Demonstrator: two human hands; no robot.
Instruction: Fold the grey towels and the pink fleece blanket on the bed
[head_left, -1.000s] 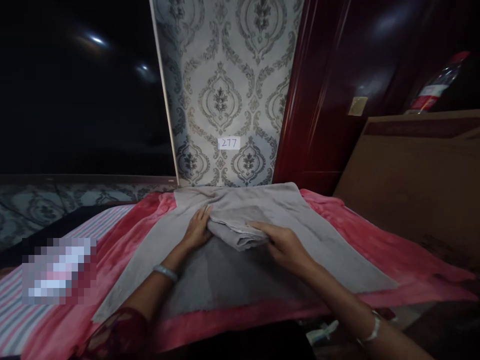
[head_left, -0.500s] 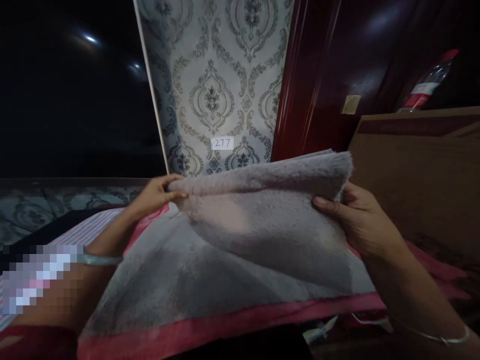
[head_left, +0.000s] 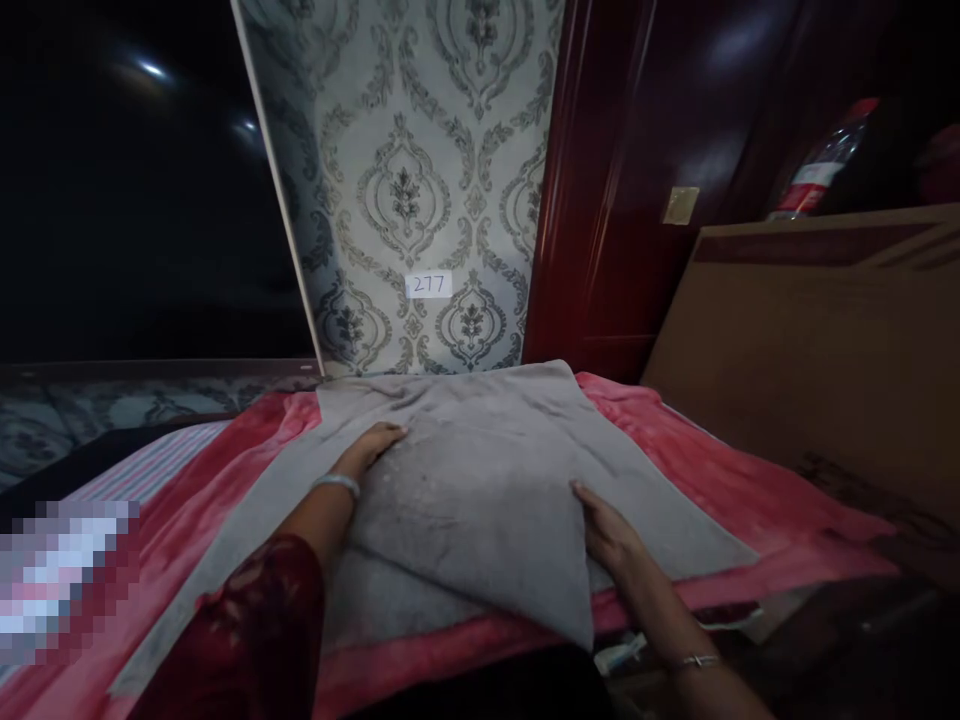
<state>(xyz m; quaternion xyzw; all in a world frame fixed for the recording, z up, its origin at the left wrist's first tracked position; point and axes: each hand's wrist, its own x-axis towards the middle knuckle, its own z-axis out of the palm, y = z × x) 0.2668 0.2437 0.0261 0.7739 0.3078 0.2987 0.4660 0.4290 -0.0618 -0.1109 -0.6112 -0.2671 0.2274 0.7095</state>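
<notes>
Since the earlier frame the grey fleece cloth (head_left: pixel 480 490) has been lowered flat onto the pink blanket (head_left: pixel 750 490). It lies between both hands, long axis left-right; left hand (head_left: pixel 369 450) and right hand (head_left: pixel 609 530) press it open-palmed, equally near.

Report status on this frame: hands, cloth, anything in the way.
Left hand flat, open, on the grey cloth. Right hand open at the folded layer's right edge. Cloth lies on pink blanket. Nothing on top of it.

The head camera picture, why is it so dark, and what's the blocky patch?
Head view: dim room, the left side nearly black with two small glints; the grey cloth under both hands catches most light; the wall's edge leans from lens distortion; the lower-left patch is pixelated.
</notes>
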